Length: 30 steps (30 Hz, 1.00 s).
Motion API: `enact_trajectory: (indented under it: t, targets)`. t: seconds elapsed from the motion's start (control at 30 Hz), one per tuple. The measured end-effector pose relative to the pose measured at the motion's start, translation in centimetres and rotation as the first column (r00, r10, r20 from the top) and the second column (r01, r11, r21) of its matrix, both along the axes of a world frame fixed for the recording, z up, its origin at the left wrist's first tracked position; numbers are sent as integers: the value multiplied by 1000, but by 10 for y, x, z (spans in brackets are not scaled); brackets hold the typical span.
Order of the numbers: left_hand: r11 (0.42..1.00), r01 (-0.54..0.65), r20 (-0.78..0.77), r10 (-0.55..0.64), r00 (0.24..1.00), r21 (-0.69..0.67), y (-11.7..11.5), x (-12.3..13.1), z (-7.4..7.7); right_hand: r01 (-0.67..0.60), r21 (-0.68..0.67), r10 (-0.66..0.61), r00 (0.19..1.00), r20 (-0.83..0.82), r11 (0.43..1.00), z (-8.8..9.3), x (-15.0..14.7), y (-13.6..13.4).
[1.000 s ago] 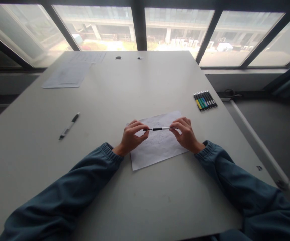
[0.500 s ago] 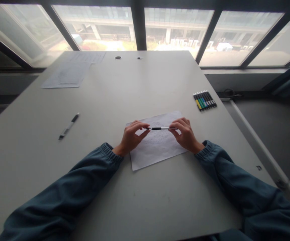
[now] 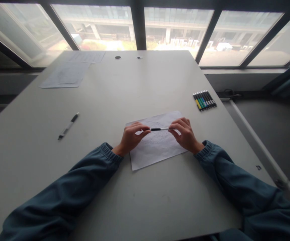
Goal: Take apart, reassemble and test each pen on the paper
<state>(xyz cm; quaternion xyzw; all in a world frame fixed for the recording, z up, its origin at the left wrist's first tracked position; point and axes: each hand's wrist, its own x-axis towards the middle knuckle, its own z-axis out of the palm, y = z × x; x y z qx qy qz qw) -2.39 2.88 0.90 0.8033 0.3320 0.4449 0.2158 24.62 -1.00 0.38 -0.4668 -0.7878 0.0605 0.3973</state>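
Both my hands hold one pen (image 3: pixel 160 129), which lies level between them, its black grip to the left and its white barrel to the right. My left hand (image 3: pixel 132 135) pinches the tip end with thumb and fingers, hiding the tip. Around the other end the thumb and fingers of my right hand (image 3: pixel 185 134) are closed, covering that end. Beneath the pen is a sheet of paper (image 3: pixel 157 155) with dark scribbled marks, turned at a slight angle on the table.
Another white and black pen (image 3: pixel 68 126) lies on the white table (image 3: pixel 134 90) at the left. At the right edge, several pens (image 3: pixel 205 100) with yellow, green, blue and black parts lie side by side. Papers (image 3: pixel 64 73) rest at the back left, before the windows.
The fingers of my left hand have closed over the pen's tip, which showed between them before. My right hand has hardly moved.
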Motion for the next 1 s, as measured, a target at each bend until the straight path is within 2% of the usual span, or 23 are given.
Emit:
enact_trajectory:
  t: [0.57, 0.77, 1.0]
  targets:
    - [1000, 25, 47, -24, 999, -10, -1, 1, -2, -64, 169, 63, 998, 9, 984, 4, -4, -1]
    - [999, 39, 59, -39, 997, 11, -1, 1, -2, -77, 138, 76, 997, 12, 987, 4, -3, -1]
    - [996, 55, 56, -58, 997, 69, 1, 1, -4, -147, 13, 148, 988, -37, 989, 0, -3, 0]
